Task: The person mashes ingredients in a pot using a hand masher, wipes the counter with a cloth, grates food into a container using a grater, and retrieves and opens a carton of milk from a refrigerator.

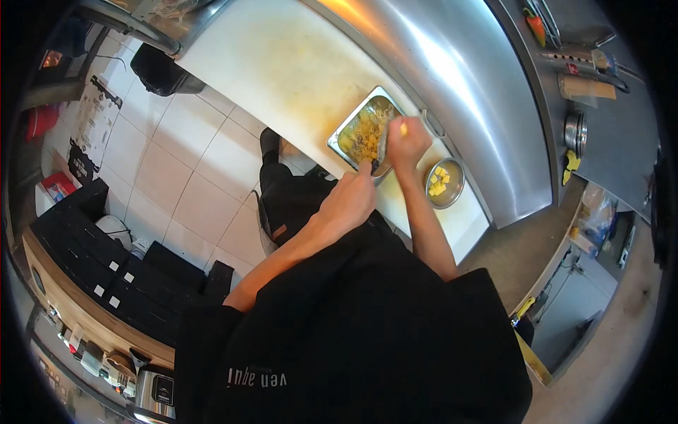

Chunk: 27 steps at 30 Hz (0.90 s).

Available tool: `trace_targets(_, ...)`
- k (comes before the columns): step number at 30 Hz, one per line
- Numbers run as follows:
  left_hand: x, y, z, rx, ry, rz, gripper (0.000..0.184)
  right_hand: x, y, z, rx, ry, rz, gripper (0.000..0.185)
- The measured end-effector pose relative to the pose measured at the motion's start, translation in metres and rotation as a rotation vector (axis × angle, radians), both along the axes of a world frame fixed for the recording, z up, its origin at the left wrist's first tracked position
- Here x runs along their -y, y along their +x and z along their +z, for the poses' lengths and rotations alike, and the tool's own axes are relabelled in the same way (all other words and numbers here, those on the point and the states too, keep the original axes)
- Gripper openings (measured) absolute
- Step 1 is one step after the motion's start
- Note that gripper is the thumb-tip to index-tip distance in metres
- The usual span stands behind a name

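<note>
My left hand (349, 200) is closed around the dark handle of a flat grey grater (383, 143). The grater slants over a rectangular metal pan (339, 148), close to its right side. Inside the pan lie yellow-orange shreds (366, 141). Against the grater's right face, my right hand (408, 146) is closed on a small yellow piece (404, 130), whose kind I cannot make out. Just right of my right forearm stands a round metal bowl (455, 192) with several yellow chunks (438, 181) in it.
Pan and bowl stand on a long white cutting board (282, 63) with yellowish stains. A curved stainless steel surface (466, 92) borders its far side. Black drawers (106, 261) stand at the left, beyond the tiled floor (176, 162). Small metal containers (575, 134) sit at the right.
</note>
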<state>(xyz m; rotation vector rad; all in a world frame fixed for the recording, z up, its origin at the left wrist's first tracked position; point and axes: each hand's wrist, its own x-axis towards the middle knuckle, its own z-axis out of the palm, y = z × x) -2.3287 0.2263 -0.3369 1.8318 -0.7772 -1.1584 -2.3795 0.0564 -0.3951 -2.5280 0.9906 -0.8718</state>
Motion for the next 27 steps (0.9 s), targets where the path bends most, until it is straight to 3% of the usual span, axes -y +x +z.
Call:
trace_targets(2, 0.0, 0.0, 0.003, -0.043, -0.023, -0.009, 0.017, -0.007, 0.001, 0.006, 0.056, 0.113, -0.107, 0.007)
trace_targets(6, -0.007, 0.003, 0.0, -0.005, -0.034, 0.04, 0.017, -0.025, -0.002, 0.005, 0.076, 0.031, 0.068, 0.008)
trace_targets(8, -0.01, 0.001, 0.004, -0.019, -0.074, -0.008, 0.018, 0.005, 0.0, -0.012, 0.078, 0.093, -0.138, 0.008)
trace_targets(10, -0.011, 0.001, -0.007, -0.016, -0.065, 0.003, 0.018, -0.014, -0.001, -0.002, 0.029, 0.029, -0.155, 0.008)
trace_targets(12, -0.006, 0.009, -0.011, -0.013, -0.056, 0.031, 0.019, -0.041, 0.0, 0.016, 0.072, 0.074, 0.101, 0.007)
trace_targets(13, -0.007, 0.009, -0.005, -0.042, -0.049, 0.005, 0.019, -0.025, 0.0, 0.003, 0.005, -0.041, 0.061, 0.005)
trace_targets(16, -0.01, 0.004, -0.001, -0.037, -0.093, 0.0, 0.019, -0.003, 0.004, -0.003, 0.064, 0.036, -0.093, 0.005)
trace_targets(20, -0.005, 0.012, -0.008, -0.017, -0.057, 0.0, 0.021, -0.023, -0.003, -0.003, 0.058, -0.021, 0.097, 0.005)
trace_targets(24, -0.009, 0.008, 0.006, -0.079, -0.038, -0.029, 0.021, -0.009, -0.001, -0.001, 0.004, 0.001, -0.089, 0.009)
trace_targets(27, -0.004, 0.009, -0.006, -0.01, -0.005, 0.016, 0.021, -0.003, 0.007, -0.014, -0.018, -0.012, -0.062, 0.013)
